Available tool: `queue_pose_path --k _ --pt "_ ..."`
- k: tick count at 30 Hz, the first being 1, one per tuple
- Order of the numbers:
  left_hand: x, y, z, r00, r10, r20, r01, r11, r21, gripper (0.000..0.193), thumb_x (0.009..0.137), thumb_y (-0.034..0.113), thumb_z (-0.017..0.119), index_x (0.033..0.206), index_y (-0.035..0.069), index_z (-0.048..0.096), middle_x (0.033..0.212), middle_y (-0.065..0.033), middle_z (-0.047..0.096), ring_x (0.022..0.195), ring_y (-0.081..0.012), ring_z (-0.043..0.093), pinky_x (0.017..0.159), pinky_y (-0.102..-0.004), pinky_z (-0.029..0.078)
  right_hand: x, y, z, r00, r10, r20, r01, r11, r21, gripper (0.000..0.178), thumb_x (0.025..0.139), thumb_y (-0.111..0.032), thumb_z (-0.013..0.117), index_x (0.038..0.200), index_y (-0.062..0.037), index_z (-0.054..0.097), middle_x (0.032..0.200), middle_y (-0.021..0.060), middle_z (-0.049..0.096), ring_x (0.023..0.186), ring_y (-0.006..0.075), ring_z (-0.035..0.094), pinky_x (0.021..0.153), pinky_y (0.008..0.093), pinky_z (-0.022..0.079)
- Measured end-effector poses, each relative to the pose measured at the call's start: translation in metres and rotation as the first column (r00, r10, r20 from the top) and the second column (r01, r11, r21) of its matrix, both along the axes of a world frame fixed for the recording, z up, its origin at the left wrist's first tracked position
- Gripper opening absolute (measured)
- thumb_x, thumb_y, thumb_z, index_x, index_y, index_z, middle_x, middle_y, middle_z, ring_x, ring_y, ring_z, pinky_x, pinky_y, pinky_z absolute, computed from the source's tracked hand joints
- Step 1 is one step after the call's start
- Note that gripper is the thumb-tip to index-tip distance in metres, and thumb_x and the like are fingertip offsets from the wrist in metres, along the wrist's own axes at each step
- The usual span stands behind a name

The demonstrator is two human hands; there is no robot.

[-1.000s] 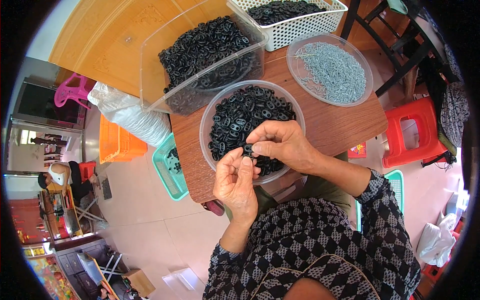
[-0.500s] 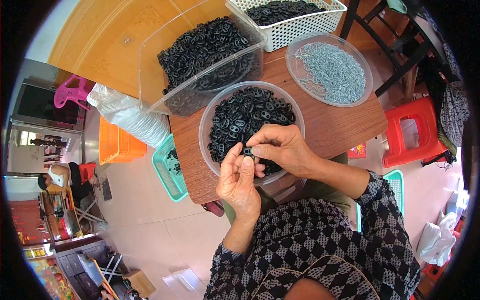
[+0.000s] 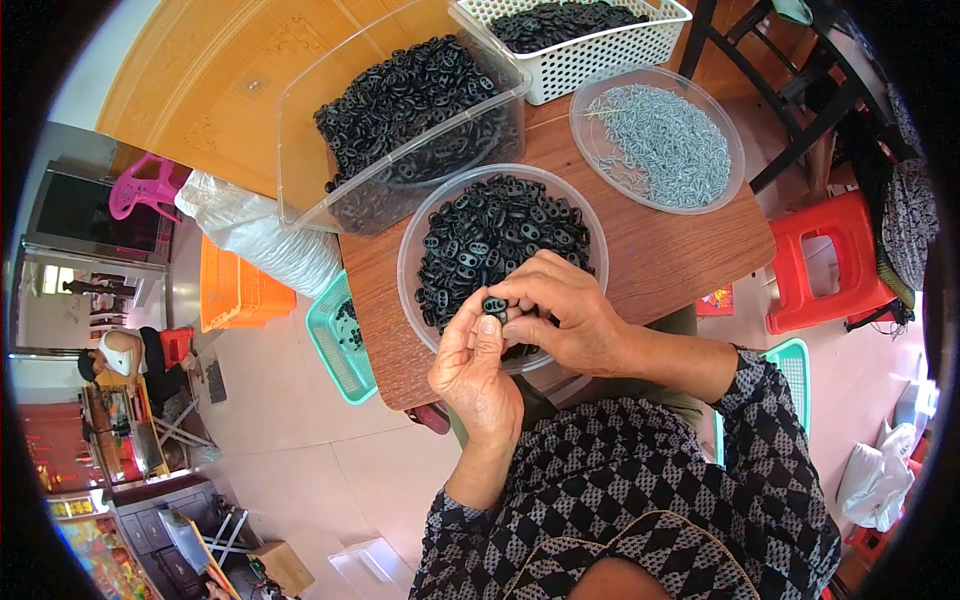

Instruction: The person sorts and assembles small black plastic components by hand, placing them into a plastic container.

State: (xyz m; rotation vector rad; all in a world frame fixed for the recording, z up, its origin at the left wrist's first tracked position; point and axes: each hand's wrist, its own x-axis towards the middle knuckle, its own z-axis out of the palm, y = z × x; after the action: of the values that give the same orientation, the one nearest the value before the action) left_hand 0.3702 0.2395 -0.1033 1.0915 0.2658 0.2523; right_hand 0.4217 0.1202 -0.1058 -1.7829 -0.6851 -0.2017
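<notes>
A small black oval plastic piece with two holes [image 3: 494, 306] is pinched between the thumb and fingers of my left hand [image 3: 478, 385]. My right hand [image 3: 570, 315] is closed at the same piece, its index finger at the top edge and its thumb close to the lower right side. Whether anything smaller sits between the right fingertips cannot be made out. Both hands are over the near edge of a round clear tub [image 3: 404, 275], which is heaped with similar black pieces [image 3: 500, 225].
On the brown table [image 3: 690, 255] stand a large clear bin [image 3: 400, 165] of black pieces, a white perforated basket [image 3: 610, 65] and a round tray of silvery screw-like parts [image 3: 665, 145]. Green baskets [image 3: 340, 375], an orange crate [image 3: 235, 290] and a red stool [image 3: 825, 265] surround it. Another person [image 3: 120, 355] sits far left.
The black piece now shows more openly between my fingertips, its two holes in view. My right thumb has slid down off its face, and the right hand has shifted slightly.
</notes>
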Motion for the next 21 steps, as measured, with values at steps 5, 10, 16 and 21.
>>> queue_pose_path --k 5,10,16,21 --pt "-0.003 0.000 -0.003 1.000 0.007 0.002 -0.007 1.000 -0.013 0.029 0.092 0.000 0.054 0.120 -0.009 0.055 0.105 -0.0113 0.063 0.089 -0.0131 0.061 0.079 -0.0250 0.052 0.000 0.001 -0.008 0.983 -0.059 0.173 0.057 0.998 0.018 0.027 0.072 -0.005 0.066 0.098 -0.0006 0.063 0.082 0.0087 0.058 0.075 0.0245 0.052 0.068 0.0349 0.044" --pt "-0.006 0.003 -0.008 0.997 -0.035 0.068 0.031 0.998 0.055 0.030 0.092 0.000 0.054 0.120 -0.009 0.054 0.106 -0.0125 0.063 0.089 -0.0129 0.061 0.079 -0.0242 0.052 -0.002 -0.003 -0.006 0.998 -0.015 0.062 0.017 1.000 -0.023 0.026 0.073 -0.005 0.066 0.098 -0.0001 0.063 0.082 0.0094 0.059 0.076 0.0248 0.053 0.068 0.0353 0.045" --pt "-0.006 0.004 -0.009 0.996 -0.050 0.071 0.048 0.999 0.025 0.030 0.091 0.000 0.055 0.120 -0.010 0.053 0.105 -0.0123 0.063 0.088 -0.0132 0.061 0.079 -0.0246 0.052 -0.003 0.000 -0.006 0.989 -0.036 0.141 0.036 0.999 0.001 0.026 0.073 -0.005 0.065 0.098 0.0011 0.062 0.083 0.0105 0.059 0.077 0.0256 0.053 0.069 0.0359 0.045" --pt "-0.005 0.001 -0.006 0.999 -0.026 0.046 0.029 0.998 -0.062 0.030 0.091 -0.001 0.054 0.120 -0.009 0.052 0.109 -0.0129 0.061 0.090 -0.0144 0.061 0.080 -0.0255 0.052 0.000 -0.001 -0.003 0.977 -0.047 0.208 0.051 0.999 -0.016 0.028 0.071 -0.007 0.067 0.097 0.0013 0.062 0.083 0.0110 0.059 0.077 0.0261 0.053 0.068 0.0355 0.045"
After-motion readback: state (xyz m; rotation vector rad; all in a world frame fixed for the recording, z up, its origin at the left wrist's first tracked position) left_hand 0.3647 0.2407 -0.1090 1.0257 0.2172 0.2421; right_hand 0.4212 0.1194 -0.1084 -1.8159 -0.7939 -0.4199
